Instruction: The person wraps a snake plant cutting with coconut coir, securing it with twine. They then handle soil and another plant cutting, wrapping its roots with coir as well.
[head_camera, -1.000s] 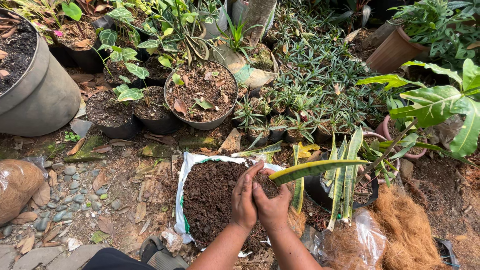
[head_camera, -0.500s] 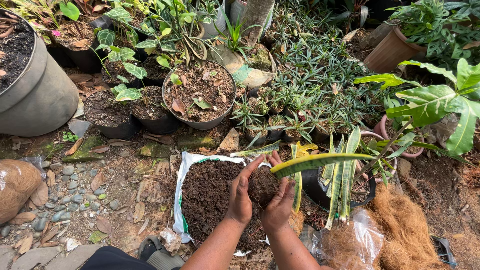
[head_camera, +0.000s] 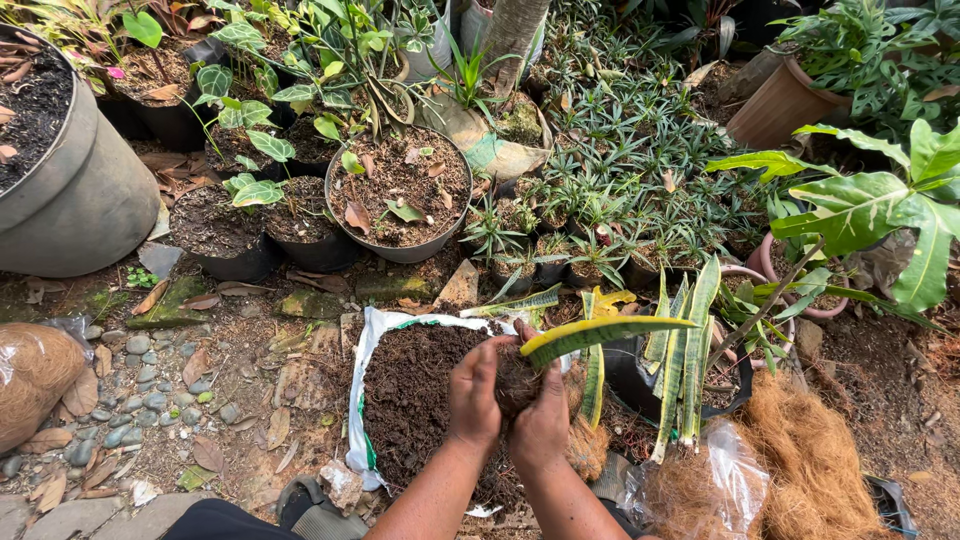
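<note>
Both hands, the left hand and right hand, cup a clump of soil between curled fingers, holding the root end of a yellow-edged snake plant leaf that extends rightward from the fingertips, above an open white sack of potting soil just below.

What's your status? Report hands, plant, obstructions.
Left hand and right hand cupped around soil clump at snake plant cutting base. Over open soil bag. Nothing blocking.
</note>
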